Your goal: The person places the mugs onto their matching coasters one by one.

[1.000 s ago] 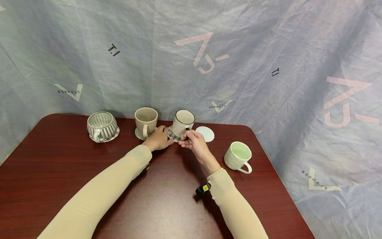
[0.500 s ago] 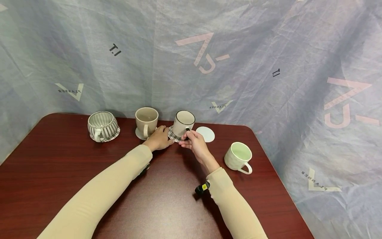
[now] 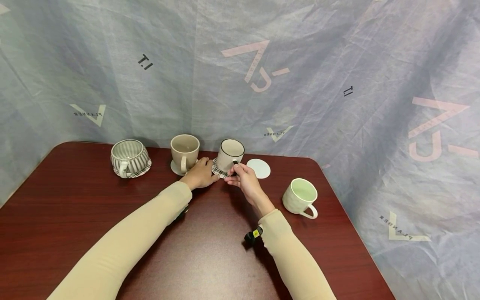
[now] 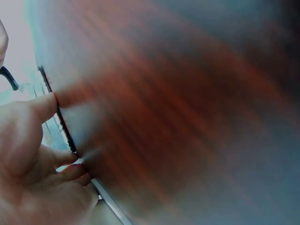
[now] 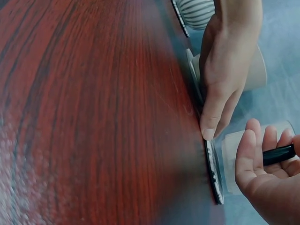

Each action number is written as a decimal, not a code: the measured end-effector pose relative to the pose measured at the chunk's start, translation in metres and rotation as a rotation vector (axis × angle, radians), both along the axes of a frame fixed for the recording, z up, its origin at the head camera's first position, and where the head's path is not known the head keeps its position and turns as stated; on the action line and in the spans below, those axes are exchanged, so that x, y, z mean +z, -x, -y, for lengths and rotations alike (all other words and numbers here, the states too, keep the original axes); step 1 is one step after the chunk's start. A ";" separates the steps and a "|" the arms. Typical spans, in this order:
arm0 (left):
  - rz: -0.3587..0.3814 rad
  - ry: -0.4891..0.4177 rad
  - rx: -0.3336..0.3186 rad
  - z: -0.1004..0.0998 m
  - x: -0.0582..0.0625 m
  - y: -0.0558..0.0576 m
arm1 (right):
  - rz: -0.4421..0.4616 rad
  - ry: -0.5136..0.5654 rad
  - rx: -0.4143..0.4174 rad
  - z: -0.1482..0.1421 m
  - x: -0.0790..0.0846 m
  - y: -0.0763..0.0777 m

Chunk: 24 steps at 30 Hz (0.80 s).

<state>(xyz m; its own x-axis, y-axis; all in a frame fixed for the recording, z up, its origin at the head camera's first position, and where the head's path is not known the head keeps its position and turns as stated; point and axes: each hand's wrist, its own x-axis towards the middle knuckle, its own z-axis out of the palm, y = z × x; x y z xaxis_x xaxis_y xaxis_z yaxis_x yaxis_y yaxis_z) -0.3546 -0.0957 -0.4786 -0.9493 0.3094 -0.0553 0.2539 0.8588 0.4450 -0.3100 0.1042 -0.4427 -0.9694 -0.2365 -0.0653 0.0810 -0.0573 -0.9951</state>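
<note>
My right hand (image 3: 245, 179) pinches the black handle (image 5: 280, 154) of a white ribbed mug (image 3: 228, 156) with a dark rim. The mug stands over a round checked coaster (image 3: 217, 168); whether its base fully touches the coaster is hard to tell. At the coaster's left edge, my left hand (image 3: 200, 173) rests with thumb and fingers spread apart, the fingertips touching the edge. In the left wrist view, the left thumb (image 4: 44, 105) meets the coaster's dark rim. Just left of that hand, a beige mug (image 3: 184, 151) sits on a pale coaster (image 3: 174, 168).
A grey striped round cup (image 3: 129, 160) sits on a checked coaster (image 3: 141, 173) at the far left. Right of the held mug lies a white round coaster (image 3: 258, 168). A pale green mug (image 3: 298, 198) stands directly on the dark red table (image 3: 210, 250). Grey cloth (image 3: 168, 83) hangs behind.
The white ribbed mug shifts very slightly downward in the head view. Both hands keep nearly the same place, and the other cups stay put.
</note>
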 end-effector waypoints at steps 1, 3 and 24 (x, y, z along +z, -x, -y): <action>0.005 -0.002 0.002 0.000 -0.001 0.000 | 0.001 -0.002 -0.001 0.000 0.000 0.000; 0.000 0.001 0.003 0.000 -0.001 0.000 | 0.003 -0.004 -0.002 0.001 0.000 0.001; -0.024 -0.001 0.009 -0.002 0.019 -0.017 | 0.016 -0.011 -0.007 0.002 -0.007 0.007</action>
<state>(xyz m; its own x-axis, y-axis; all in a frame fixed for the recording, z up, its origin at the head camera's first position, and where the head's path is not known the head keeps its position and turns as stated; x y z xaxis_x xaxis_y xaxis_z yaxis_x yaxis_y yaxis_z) -0.3380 -0.0933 -0.4593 -0.9532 0.3006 -0.0321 0.2566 0.8607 0.4396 -0.3168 0.1026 -0.4492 -0.9698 -0.2291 -0.0831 0.0962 -0.0465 -0.9943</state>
